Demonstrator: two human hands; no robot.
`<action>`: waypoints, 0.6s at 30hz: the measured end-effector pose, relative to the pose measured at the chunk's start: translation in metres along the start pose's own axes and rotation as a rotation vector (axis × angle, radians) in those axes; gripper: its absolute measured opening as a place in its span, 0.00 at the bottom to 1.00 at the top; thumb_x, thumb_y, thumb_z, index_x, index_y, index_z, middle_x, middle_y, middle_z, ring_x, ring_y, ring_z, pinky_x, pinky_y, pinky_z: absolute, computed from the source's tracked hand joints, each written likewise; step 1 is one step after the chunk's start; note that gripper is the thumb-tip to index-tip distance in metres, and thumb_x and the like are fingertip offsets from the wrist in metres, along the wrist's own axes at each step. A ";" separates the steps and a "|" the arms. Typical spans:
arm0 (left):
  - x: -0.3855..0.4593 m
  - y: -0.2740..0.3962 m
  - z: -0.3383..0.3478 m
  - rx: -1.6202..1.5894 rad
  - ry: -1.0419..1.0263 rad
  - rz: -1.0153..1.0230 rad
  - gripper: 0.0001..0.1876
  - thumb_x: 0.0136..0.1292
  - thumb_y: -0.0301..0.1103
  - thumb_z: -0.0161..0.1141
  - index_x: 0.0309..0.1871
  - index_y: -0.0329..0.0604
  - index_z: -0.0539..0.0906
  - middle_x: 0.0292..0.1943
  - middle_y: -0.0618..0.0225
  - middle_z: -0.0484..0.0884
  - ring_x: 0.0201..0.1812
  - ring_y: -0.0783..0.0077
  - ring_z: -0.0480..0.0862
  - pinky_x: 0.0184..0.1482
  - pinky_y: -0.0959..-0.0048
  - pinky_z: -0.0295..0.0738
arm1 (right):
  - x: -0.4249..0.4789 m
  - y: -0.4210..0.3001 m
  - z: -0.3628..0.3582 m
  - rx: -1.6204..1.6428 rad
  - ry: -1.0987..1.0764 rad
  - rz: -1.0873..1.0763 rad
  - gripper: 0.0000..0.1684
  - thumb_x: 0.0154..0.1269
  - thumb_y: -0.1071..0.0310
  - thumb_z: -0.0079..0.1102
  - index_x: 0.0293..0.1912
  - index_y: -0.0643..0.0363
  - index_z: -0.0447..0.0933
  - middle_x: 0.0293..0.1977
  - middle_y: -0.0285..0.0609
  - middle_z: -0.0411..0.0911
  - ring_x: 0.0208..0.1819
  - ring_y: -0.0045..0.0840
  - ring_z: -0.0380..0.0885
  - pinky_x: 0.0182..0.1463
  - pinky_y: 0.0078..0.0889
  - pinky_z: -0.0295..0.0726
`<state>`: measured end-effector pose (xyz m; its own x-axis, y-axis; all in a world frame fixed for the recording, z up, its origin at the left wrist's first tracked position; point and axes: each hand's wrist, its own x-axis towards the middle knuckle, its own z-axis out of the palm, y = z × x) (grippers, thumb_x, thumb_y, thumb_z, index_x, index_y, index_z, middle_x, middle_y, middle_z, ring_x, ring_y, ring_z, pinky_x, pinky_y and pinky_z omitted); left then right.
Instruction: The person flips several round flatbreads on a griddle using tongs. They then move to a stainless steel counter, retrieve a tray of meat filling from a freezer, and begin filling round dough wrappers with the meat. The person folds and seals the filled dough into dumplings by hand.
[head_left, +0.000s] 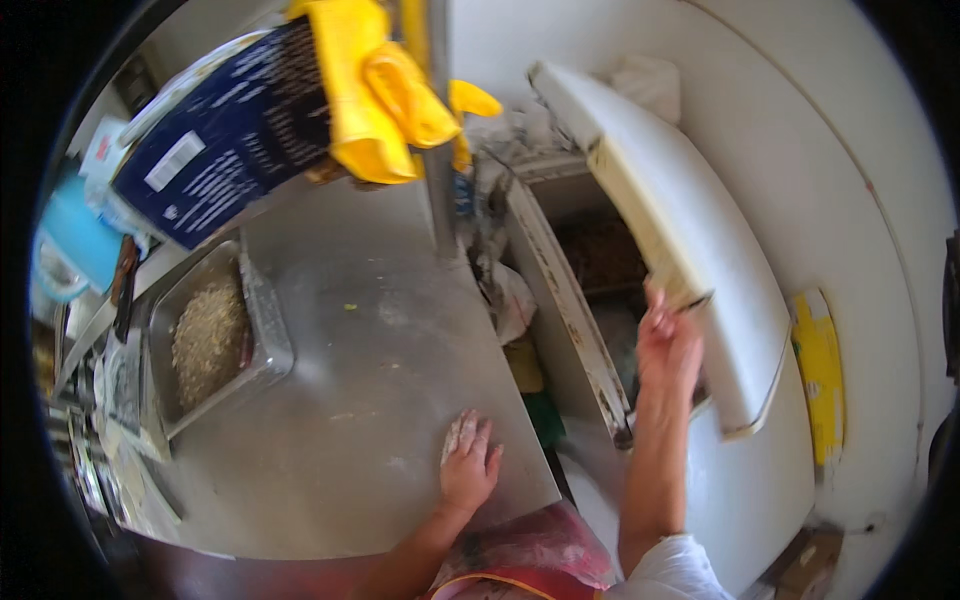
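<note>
My left hand (470, 461), dusted with white powder, rests palm down on a stainless steel table (360, 457) near its right edge, holding nothing. At the right, my right hand (670, 341) grips the front edge of the white lid (675, 202) of a chest freezer (566, 307). The lid stands tilted, partly raised. Under it, the freezer's inside is dim and its contents cannot be told clearly. A rectangular metal pan (274, 337) with a pale, flaky or crumbly material (208, 341) stands at the table's left side.
A metal post (441, 195) rises at the table's back right, with yellow rubber gloves (360, 97) hanging beside it. A dark blue printed package (232, 135) is at the back left. Knives (126, 300) lie left of the pan, near a light blue container (82, 232). Plastic bags fill the gap beside the freezer.
</note>
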<state>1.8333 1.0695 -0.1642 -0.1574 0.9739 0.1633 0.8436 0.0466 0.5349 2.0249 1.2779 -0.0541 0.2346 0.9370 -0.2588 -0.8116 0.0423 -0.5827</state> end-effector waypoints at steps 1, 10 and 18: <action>-0.003 0.000 0.000 0.011 -0.010 0.005 0.20 0.57 0.35 0.57 0.52 0.37 0.74 0.59 0.53 0.67 0.62 0.50 0.64 0.62 0.58 0.60 | 0.004 -0.020 0.013 -0.082 -0.105 -0.124 0.25 0.54 0.82 0.42 0.54 0.68 0.62 0.47 0.55 0.73 0.38 0.26 0.78 0.30 0.15 0.73; 0.031 0.019 0.004 -0.008 -0.050 0.104 0.18 0.54 0.28 0.57 0.50 0.36 0.75 0.58 0.51 0.68 0.60 0.47 0.67 0.61 0.56 0.60 | 0.147 -0.248 0.043 -0.493 -0.449 -1.074 0.23 0.64 0.66 0.44 0.55 0.69 0.64 0.52 0.58 0.70 0.56 0.45 0.70 0.53 0.36 0.70; 0.245 0.105 0.157 -0.348 -0.161 0.150 0.19 0.59 0.27 0.54 0.54 0.34 0.72 0.56 0.50 0.71 0.57 0.51 0.70 0.60 0.64 0.63 | 0.332 -0.119 -0.057 -0.877 -0.237 -0.611 0.16 0.67 0.59 0.51 0.46 0.60 0.75 0.41 0.36 0.76 0.42 0.18 0.75 0.41 0.21 0.74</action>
<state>1.9636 1.3476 -0.1983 0.0605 0.9878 0.1438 0.6227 -0.1499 0.7680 2.2296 1.5646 -0.1145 0.2827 0.8888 0.3607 0.0916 0.3493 -0.9325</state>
